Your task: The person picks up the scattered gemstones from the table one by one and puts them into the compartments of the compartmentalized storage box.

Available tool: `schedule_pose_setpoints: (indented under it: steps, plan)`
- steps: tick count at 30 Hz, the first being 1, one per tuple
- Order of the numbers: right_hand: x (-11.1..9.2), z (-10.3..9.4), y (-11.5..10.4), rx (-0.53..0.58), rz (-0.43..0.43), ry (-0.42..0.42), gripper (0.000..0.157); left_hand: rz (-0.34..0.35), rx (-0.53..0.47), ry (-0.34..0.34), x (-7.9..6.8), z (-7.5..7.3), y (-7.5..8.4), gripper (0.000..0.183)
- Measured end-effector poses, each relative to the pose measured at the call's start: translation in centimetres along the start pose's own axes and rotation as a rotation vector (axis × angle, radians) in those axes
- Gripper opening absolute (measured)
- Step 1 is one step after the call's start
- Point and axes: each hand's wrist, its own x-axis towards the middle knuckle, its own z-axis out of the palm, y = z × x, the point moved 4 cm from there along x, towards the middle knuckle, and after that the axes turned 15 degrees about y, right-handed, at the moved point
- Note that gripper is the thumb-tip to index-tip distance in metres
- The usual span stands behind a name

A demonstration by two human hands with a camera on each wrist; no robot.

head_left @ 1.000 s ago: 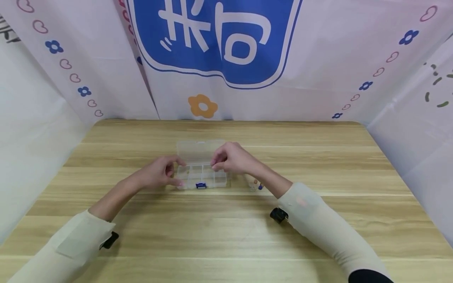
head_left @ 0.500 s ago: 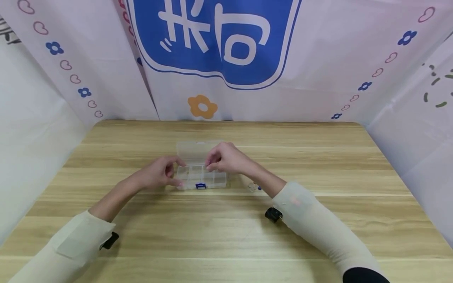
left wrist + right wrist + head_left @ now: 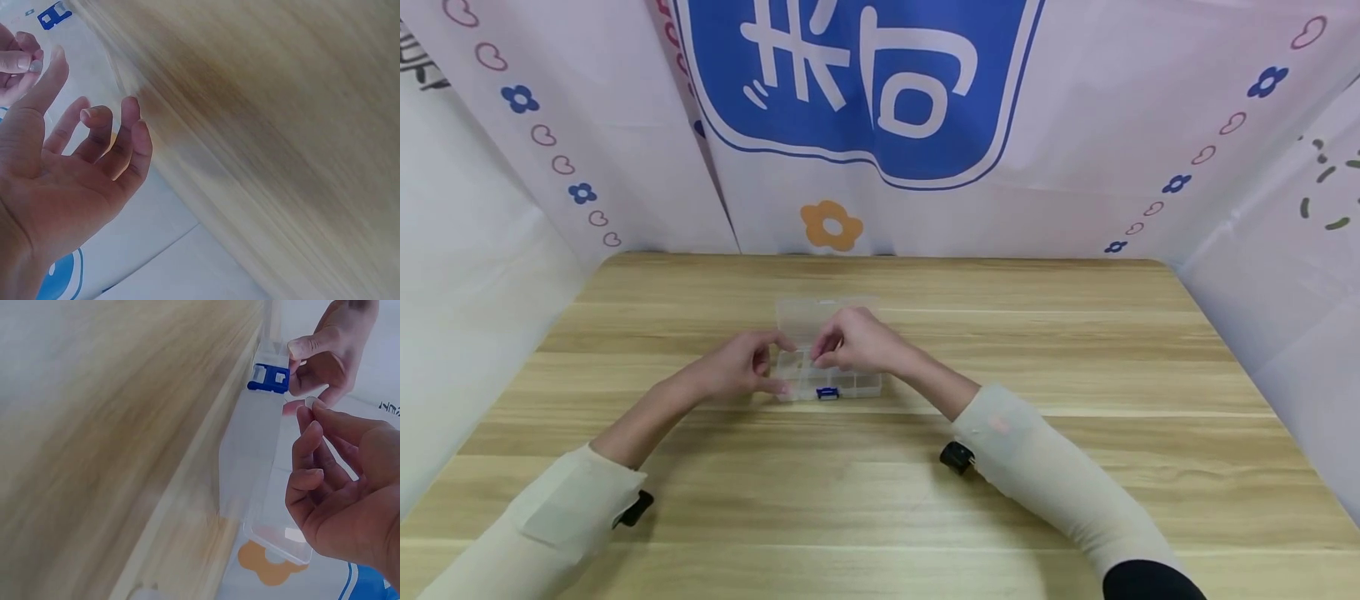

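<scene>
A clear plastic compartment box (image 3: 867, 385) with a blue latch (image 3: 827, 392) stands on the table, its lid (image 3: 801, 321) raised at the back. My left hand (image 3: 733, 365) grips the box's left end, thumb at the front corner and index finger at the back. Over the compartments, my right hand (image 3: 857, 342) pinches a small whitish, roundish piece (image 3: 310, 402) between thumb and index finger. The left wrist view also shows this small piece (image 3: 36, 65) at the right fingertips. The right hand hides some of the compartments in the head view.
The wooden table (image 3: 880, 492) ends at a white printed cloth (image 3: 1000, 217) behind the box. Each sleeve carries a black wrist camera, the right one (image 3: 957, 457) close above the tabletop. A pale object (image 3: 147, 594) shows at the bottom edge of the right wrist view.
My right hand has moved left across the box, from its right-hand compartments toward the left ones. Small items right of the box are now hidden behind the right forearm. The left hand stays put.
</scene>
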Motion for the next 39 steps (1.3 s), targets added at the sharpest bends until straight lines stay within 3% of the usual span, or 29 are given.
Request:
schedule_pose_setpoints:
  steps: [10, 20, 39]
  plan:
    - [0.8, 1.4, -1.4, -0.016, -0.051, -0.021, 0.005, -0.005, 0.014, -0.004, -0.1, -0.2, 0.0, 0.053]
    - [1.3, 2.2, -1.4, 0.004, -0.021, -0.026, 0.004, 0.040, 0.022, -0.002, 0.1, -0.2, 0.2, 0.045]
    - [1.3, 2.5, -1.0, 0.061, 0.024, -0.042, 0.005, 0.007, 0.028, -0.019, -0.2, 0.0, 0.1, 0.046]
